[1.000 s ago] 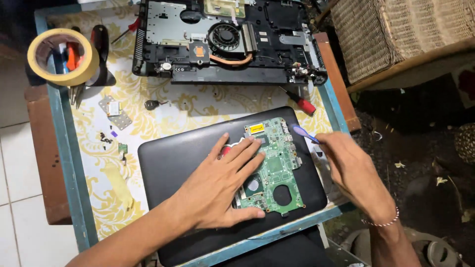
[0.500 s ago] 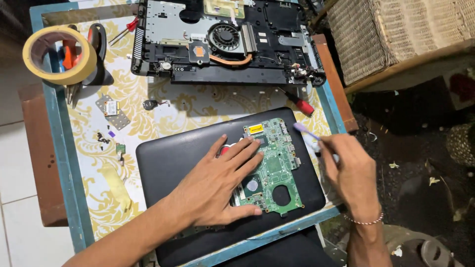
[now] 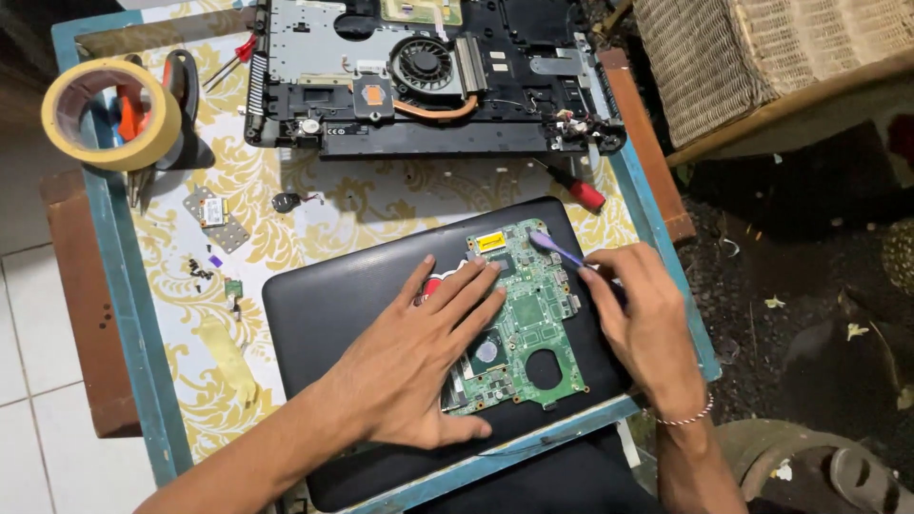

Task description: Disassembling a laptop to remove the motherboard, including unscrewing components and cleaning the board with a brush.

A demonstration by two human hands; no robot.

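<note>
left hand: bare, no sleeve | right hand: bare, thin beaded bracelet at wrist

Green motherboard, flat on black laptop lid, round cutout near its lower edge, purple tool tip on its upper right corner
</note>
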